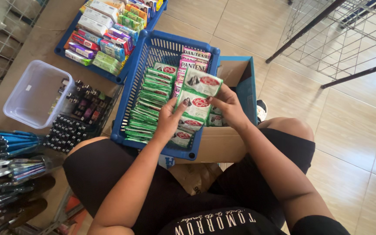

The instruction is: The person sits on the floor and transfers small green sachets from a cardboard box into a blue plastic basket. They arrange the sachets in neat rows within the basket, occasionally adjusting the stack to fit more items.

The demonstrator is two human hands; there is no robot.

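Both my hands grip a strip of green sachets [195,102], left hand [169,119] and right hand [228,104], over the blue basket [132,89].

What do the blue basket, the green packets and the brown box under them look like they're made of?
The blue basket looks like moulded plastic: a slotted lattice wall and smooth rims. The green packets, including those held by the left hand and right hand, look like thin glossy film, probably plastic, catching light. The brown box looks like matte cardboard with folded flaps.

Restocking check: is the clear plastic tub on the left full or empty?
Empty: the clear tub shows only its bare bottom, with nothing inside.
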